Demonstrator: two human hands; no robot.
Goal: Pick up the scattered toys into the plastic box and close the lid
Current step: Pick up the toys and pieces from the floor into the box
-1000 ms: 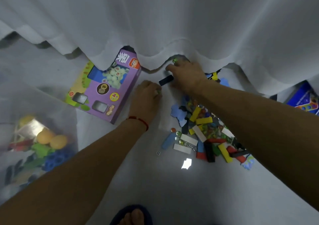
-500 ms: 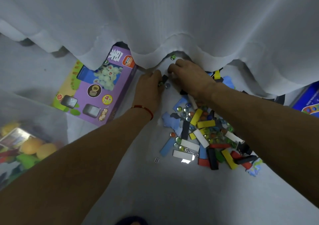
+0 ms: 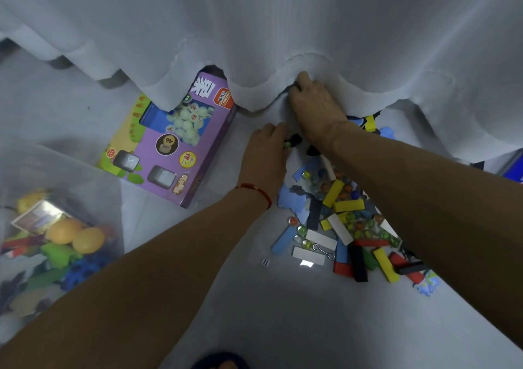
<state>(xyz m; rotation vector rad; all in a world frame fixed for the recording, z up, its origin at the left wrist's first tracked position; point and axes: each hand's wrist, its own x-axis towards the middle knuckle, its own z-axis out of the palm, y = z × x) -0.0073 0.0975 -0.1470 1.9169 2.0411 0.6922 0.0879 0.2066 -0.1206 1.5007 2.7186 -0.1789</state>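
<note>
Right hand [image 3: 315, 108] reaches under the curtain [image 3: 283, 29], grip hidden; left hand [image 3: 266, 153] pinches small pieces. Marbles [image 3: 359, 224] look slick, better scooped together.

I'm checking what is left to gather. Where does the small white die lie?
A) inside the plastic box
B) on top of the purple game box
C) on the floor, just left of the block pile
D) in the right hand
C: the die sits alone on the floor, just left of the block pile.
</note>
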